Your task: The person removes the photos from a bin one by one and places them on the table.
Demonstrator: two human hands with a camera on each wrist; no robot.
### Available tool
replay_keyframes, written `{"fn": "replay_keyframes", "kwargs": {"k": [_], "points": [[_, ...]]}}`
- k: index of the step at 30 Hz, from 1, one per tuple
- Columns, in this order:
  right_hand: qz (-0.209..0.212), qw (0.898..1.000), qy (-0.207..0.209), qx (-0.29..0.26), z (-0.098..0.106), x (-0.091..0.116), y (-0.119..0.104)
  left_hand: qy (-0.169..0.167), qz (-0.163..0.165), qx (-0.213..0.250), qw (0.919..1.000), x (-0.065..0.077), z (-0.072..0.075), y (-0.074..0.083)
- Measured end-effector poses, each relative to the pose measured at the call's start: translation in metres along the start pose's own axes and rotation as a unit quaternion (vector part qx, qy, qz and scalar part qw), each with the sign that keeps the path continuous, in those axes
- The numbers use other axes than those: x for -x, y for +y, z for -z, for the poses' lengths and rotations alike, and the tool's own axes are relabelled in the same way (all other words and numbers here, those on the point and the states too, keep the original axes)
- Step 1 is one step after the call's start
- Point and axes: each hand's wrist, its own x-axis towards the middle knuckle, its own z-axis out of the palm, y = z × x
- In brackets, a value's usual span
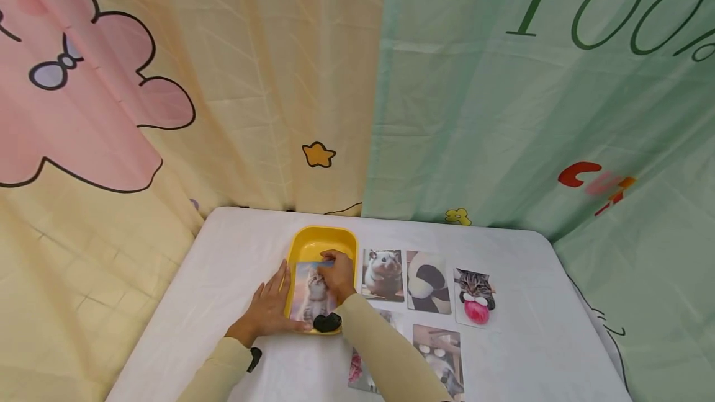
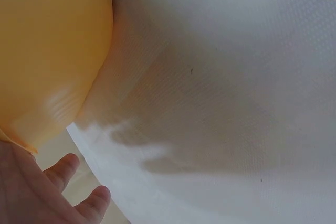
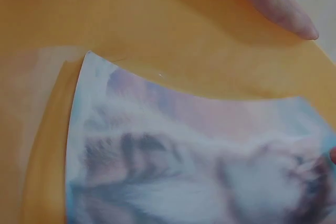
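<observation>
My left hand (image 1: pixel 270 306) lies along the left side of a yellow tray (image 1: pixel 321 236), fingers straight and spread, thumb toward the near edge. In the left wrist view its fingers (image 2: pixel 94 203) stick out beside the tray wall. Over the tray, my right hand (image 1: pixel 339 275) pinches the upper right edge of a kitten picture card (image 1: pixel 304 296). Seen from the right wrist, the card (image 3: pixel 210 156) bows slightly, with one edge raised above the tray floor and a fingertip at its side.
Right of the tray lie a hamster card (image 1: pixel 382 275), a black-and-white animal card (image 1: pixel 428 282) and a cat card (image 1: pixel 475 296). Nearer are another animal card (image 1: pixel 441 358) and a card (image 1: pixel 362 368) partly under the right sleeve. Curtains (image 1: pixel 313 79) hang behind the white table (image 1: pixel 536 327).
</observation>
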Motion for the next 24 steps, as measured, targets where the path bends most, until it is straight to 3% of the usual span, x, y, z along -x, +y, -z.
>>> {"fn": "replay_keyframes", "kwargs": {"k": [6, 13, 24], "points": [[0.001, 1.000, 0.007, 0.004, 0.001, 0.001, 0.000, 0.001, -0.001, 0.004, 1.0000, 0.000, 0.000, 0.000], [0.037, 0.999, 0.000, -0.017, 0.003, 0.004, -0.003, 0.002, -0.005, 0.012, 0.9999, 0.001, 0.000, 0.001], [0.074, 0.996, -0.037, -0.014, 0.029, 0.008, -0.018, -0.011, 0.012, 0.009, 0.9998, 0.001, 0.003, 0.003]]}}
